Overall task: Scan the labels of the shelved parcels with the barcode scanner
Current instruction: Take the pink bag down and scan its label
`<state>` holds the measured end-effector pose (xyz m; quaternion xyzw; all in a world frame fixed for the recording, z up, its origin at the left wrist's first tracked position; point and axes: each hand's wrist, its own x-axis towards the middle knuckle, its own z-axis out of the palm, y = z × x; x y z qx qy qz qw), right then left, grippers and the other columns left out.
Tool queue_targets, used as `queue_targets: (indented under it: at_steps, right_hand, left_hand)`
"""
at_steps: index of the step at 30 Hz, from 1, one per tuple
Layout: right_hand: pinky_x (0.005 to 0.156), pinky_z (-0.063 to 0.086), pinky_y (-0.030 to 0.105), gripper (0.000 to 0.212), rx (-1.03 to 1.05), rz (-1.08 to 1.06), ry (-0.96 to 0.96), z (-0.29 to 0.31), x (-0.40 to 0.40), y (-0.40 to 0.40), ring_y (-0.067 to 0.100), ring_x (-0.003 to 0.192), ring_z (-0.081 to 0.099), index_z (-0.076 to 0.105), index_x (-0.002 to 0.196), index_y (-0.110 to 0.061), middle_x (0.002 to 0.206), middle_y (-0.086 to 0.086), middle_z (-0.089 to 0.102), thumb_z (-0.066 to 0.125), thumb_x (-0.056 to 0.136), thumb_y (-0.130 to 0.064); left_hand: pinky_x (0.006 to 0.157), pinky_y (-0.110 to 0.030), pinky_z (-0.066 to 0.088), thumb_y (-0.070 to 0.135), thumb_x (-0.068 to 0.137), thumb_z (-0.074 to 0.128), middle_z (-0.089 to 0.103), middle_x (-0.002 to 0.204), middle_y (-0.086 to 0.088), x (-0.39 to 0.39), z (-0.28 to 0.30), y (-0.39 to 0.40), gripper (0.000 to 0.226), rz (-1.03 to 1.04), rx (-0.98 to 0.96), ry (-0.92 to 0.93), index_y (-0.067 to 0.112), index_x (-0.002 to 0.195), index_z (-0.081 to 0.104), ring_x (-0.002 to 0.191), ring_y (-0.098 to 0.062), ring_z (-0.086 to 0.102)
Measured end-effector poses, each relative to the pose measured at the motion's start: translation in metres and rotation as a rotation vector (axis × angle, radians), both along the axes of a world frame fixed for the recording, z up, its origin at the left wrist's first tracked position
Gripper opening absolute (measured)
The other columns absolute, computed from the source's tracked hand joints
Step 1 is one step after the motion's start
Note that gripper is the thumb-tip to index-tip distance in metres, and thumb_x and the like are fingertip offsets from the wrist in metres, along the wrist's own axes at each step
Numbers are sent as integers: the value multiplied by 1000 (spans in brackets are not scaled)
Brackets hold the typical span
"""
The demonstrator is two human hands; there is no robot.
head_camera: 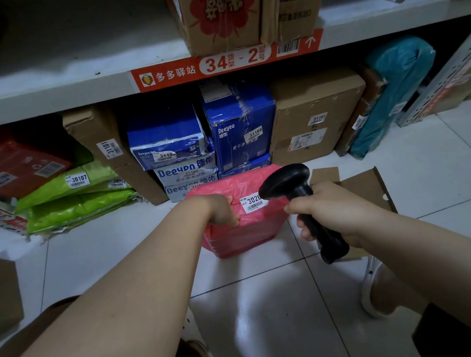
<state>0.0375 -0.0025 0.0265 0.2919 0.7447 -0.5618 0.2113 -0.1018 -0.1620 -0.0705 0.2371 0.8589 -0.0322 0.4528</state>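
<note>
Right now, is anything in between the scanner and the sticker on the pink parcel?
Nothing visible is. The scanner head sits right beside the white label on the pink parcel, overlapping its right edge.

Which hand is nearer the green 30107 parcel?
Left. The left hand grips the pink parcel, to the right of the green 30107 parcel; the right hand, holding the scanner, sits farther right.

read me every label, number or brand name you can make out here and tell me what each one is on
"34 - 2": orange shelf sign
"3020", cut off by the scanner: white label on the pink parcel
"30107": green bag
"31101": tall brown box
"Deeyeo", "31108": blue box
"01101": brown box
The barcodes' fine print and the red box's label are too blurred to read.
</note>
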Motion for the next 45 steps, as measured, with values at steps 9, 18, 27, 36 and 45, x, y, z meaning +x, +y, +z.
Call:
queue_targets:
  at_steps: [9, 18, 27, 36, 45]
  right_hand:
    - [57, 47, 33, 10, -6, 1, 2, -5, -1, 0, 23, 52, 53, 58, 82, -1, 63, 13, 55, 61, 86, -10]
    - [64, 47, 39, 13, 152, -174, 176, -33, -29, 5, 24, 55, 55, 54, 75, -5, 67, 15, 55, 66, 77, 0]
    - [78, 52, 44, 23, 326, -406, 137, -92, -64, 13, 31, 81, 59, 57, 102, -2, 86, 14, 58, 61, 79, -3]
    - [73, 45, 36, 21, 430, -353, 129, -110, -77, 1, 32, 87, 58, 56, 106, 0, 91, 14, 58, 57, 86, -8]
    - [66, 50, 38, 11, 413, -433, 105, -113, -76, 1, 27, 65, 54, 55, 89, -8, 69, 8, 51, 55, 80, -2]
  left_hand:
    - [99, -39, 47, 39, 95, 48, 12, 161, -3, -3, -8, -2, 65, 5, -10, -13, 21, 152, 22, 123, -28, 52]
    - [102, -40, 45, 43, 93, 50, 15, 160, 0, 2, -6, -3, 70, 29, -24, 11, 29, 153, 17, 127, -29, 47]
    - [113, -39, 31, 36, 94, 51, 12, 161, -2, 11, -7, -14, 65, -17, 26, 1, 22, 151, 25, 140, -27, 32]
    - [114, -34, 27, 34, 95, 51, 6, 161, 6, 14, 4, -17, 59, -12, 73, -3, 29, 149, 30, 144, -25, 24]
    - [82, -33, 49, 24, 89, 61, 61, 120, -9, 29, 26, -1, 41, 67, 175, 239, 11, 128, 52, 100, -26, 58]
